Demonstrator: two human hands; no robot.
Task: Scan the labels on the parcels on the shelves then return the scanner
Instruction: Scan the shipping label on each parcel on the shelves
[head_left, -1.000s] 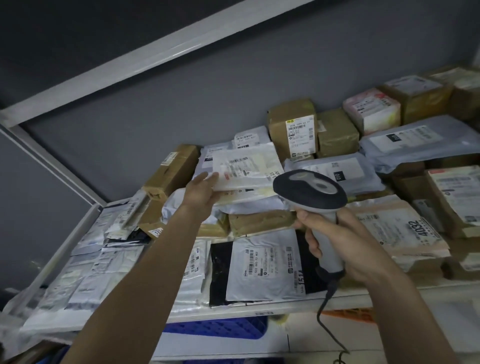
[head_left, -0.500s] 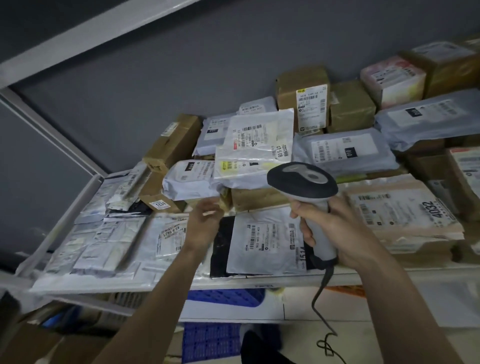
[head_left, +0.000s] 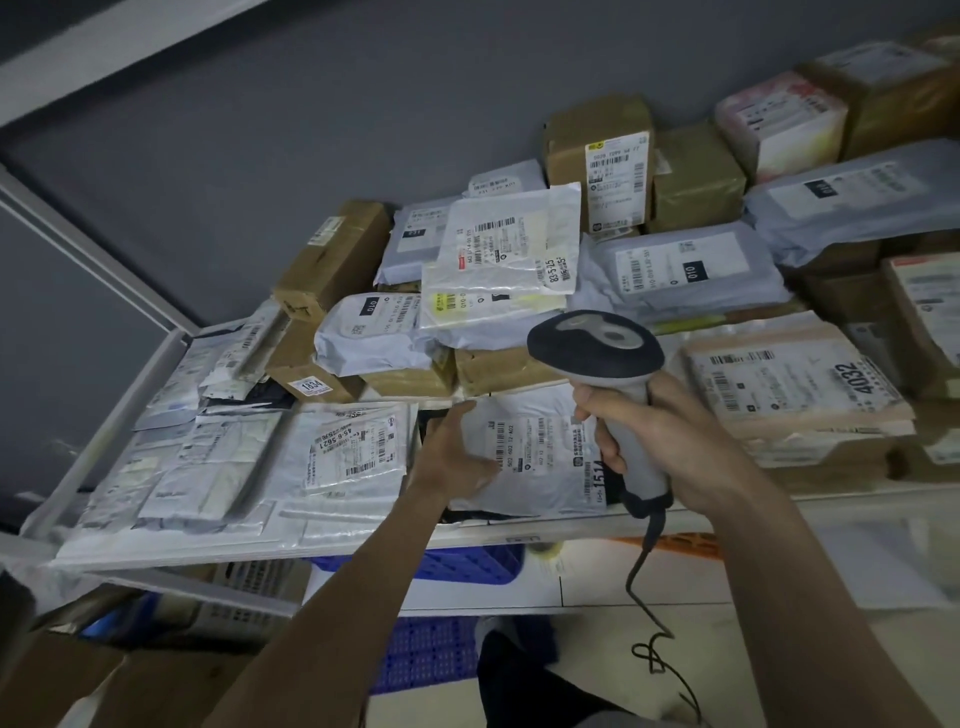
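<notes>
Shelf (head_left: 519, 535) packed with parcels to its front edge; open floor below. White mailer (head_left: 540, 452) lies at front lip. Right hand (head_left: 670, 441) fist-wrapped around scanner (head_left: 597, 348) handle, above mailer. Left hand (head_left: 457, 457) flat, fingers spread, on mailer's left edge.

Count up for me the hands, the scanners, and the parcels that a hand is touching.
Hands: 2, the left hand and the right hand
Scanners: 1, the scanner
Parcels touched: 1, the white parcel marked 1514
Total: 4
</notes>
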